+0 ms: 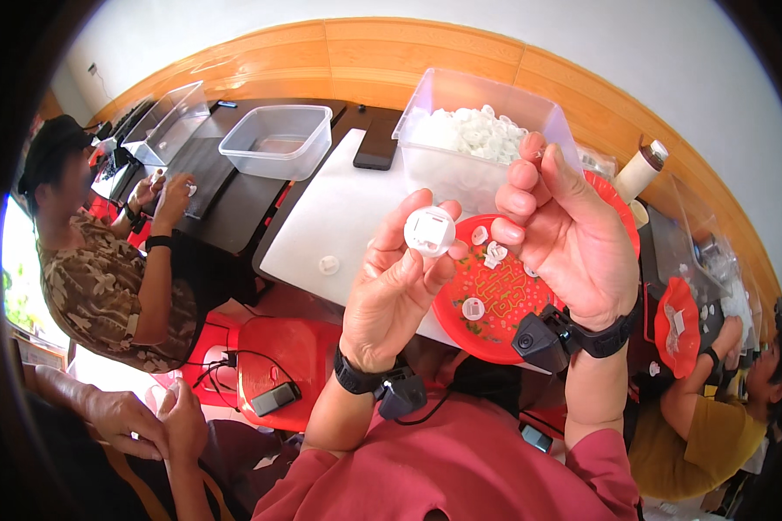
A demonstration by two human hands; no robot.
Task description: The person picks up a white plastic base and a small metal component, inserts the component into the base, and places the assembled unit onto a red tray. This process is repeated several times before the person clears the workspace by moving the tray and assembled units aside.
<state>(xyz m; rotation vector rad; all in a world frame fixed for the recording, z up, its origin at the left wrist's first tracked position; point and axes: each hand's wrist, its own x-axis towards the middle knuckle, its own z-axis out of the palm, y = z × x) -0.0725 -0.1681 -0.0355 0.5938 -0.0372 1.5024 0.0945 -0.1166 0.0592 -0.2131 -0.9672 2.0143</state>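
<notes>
Left hand (391,291) grip clamped on round white cap (429,231), held up over red plate (495,334). Right hand (569,239) pinches tiny piece, unclear. Likely mid-assembly; next needs aligning piece into cap.

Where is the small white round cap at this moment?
In the head view, the white round cap is near the centre, pinched in the left hand, just left of the right hand and above the red plate.
</notes>
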